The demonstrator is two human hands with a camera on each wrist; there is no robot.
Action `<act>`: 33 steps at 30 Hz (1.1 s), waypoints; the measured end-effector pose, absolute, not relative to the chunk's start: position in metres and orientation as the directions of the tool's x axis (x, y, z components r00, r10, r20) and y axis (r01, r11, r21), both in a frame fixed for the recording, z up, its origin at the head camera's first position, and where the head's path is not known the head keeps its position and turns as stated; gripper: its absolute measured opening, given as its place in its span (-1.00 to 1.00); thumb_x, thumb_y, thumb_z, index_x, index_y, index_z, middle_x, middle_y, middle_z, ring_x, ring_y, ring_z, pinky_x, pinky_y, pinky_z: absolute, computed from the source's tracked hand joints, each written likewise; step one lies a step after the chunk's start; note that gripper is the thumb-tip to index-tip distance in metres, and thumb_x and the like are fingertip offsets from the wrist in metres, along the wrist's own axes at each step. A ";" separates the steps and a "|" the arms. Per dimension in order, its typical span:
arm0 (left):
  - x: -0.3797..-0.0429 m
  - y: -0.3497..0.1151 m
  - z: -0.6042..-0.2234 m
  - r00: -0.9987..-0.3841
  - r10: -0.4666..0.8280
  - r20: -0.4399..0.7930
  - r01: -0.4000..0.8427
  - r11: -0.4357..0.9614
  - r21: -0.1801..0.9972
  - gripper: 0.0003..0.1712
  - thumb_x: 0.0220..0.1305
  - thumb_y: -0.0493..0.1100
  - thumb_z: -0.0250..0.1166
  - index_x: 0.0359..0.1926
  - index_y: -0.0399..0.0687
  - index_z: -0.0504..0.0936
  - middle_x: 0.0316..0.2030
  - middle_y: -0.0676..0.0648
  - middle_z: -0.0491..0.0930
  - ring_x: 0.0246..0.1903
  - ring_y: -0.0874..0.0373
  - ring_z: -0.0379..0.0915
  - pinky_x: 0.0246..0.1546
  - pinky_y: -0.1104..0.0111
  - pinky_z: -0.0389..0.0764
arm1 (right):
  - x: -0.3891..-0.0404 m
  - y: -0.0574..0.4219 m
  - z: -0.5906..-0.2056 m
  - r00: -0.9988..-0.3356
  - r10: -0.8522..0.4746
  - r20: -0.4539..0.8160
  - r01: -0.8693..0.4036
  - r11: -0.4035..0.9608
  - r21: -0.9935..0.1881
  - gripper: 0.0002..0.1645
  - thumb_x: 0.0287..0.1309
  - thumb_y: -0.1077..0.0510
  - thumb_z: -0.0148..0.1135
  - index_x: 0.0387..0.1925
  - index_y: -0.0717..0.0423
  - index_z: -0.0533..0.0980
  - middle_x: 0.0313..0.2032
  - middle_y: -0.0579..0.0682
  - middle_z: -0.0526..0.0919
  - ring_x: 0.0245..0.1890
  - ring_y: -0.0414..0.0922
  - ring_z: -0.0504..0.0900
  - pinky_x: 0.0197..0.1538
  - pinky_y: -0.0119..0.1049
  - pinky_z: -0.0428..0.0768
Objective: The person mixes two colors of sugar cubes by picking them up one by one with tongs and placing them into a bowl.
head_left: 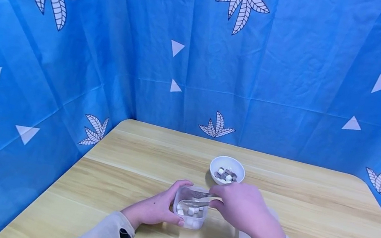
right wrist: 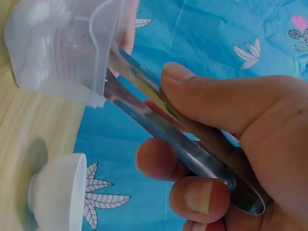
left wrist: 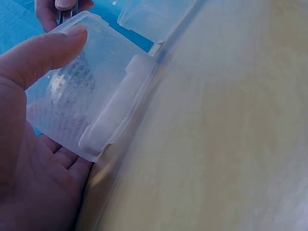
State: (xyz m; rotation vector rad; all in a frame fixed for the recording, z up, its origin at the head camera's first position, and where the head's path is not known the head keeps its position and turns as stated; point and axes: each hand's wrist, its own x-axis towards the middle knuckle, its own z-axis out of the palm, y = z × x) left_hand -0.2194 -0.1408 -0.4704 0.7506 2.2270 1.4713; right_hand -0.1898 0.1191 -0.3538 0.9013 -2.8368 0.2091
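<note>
In the head view my left hand [head_left: 155, 207] grips a clear plastic container [head_left: 192, 223], the thumb at its near side and the fingers round its far side. Small white cubes [head_left: 191, 211] lie on the container's floor. My right hand [head_left: 245, 208] holds metal tongs [right wrist: 178, 144] between thumb and fingers. Their ends reach down inside the container; in the left wrist view a patterned tong end [left wrist: 72, 89] shows through the translucent wall. Whether a cube lies between the tong ends is unclear. Behind the container stands a white bowl [head_left: 229, 160] with brownish and white cubes [head_left: 228, 176].
A second translucent plastic piece [left wrist: 156, 19] stands beyond the container, partly hidden beneath my right forearm in the head view. All this sits on a wood-grain table [head_left: 122, 158]. A blue patterned curtain [head_left: 199, 69] hangs behind and along the left side.
</note>
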 end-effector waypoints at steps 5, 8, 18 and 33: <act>-0.219 -0.141 -0.470 -0.788 0.616 -0.016 0.222 0.308 0.925 0.19 0.02 -0.11 0.55 0.54 0.25 -0.01 0.27 0.02 0.39 0.15 0.13 0.46 0.26 0.21 0.37 | -0.190 0.119 -0.354 -0.790 -0.578 0.206 -0.603 0.793 -0.088 -0.91 0.14 -0.12 0.46 -0.34 -0.32 0.67 -0.53 -0.36 0.57 -0.64 -0.27 0.37 -0.63 -0.25 0.32; -0.219 -0.141 -0.470 -0.791 0.611 -0.016 0.231 0.324 0.917 0.19 0.02 -0.07 0.55 0.54 0.25 -0.02 0.27 0.02 0.39 0.15 0.12 0.45 0.26 0.17 0.37 | -0.191 0.116 -0.359 -0.758 -0.613 0.224 -0.641 0.763 -0.082 -0.89 0.13 -0.12 0.46 -0.39 -0.31 0.65 -0.58 -0.38 0.51 -0.67 -0.28 0.32 -0.63 -0.26 0.31; -0.218 -0.142 -0.470 -0.814 0.580 -0.042 0.213 0.365 0.906 0.21 0.00 -0.02 0.58 0.53 0.38 -0.01 0.38 0.04 0.29 0.28 0.08 0.34 0.30 0.07 0.29 | -0.194 0.114 -0.366 -0.686 -0.693 0.223 -0.721 0.690 -0.072 -0.81 0.16 -0.02 0.44 -0.50 -0.25 0.57 -0.63 -0.40 0.39 -0.68 -0.29 0.29 -0.60 -0.30 0.32; -0.219 -0.141 -0.471 -0.790 0.614 -0.006 0.244 0.323 0.914 0.21 -0.02 -0.08 0.56 0.53 0.30 -0.01 0.29 0.02 0.39 0.18 0.12 0.44 0.28 0.17 0.36 | -0.194 0.128 -0.354 -0.703 -0.669 0.242 -0.707 0.696 -0.127 -0.95 0.24 -0.06 0.39 -0.32 -0.25 0.69 -0.55 -0.42 0.48 -0.65 -0.35 0.32 -0.58 -0.32 0.34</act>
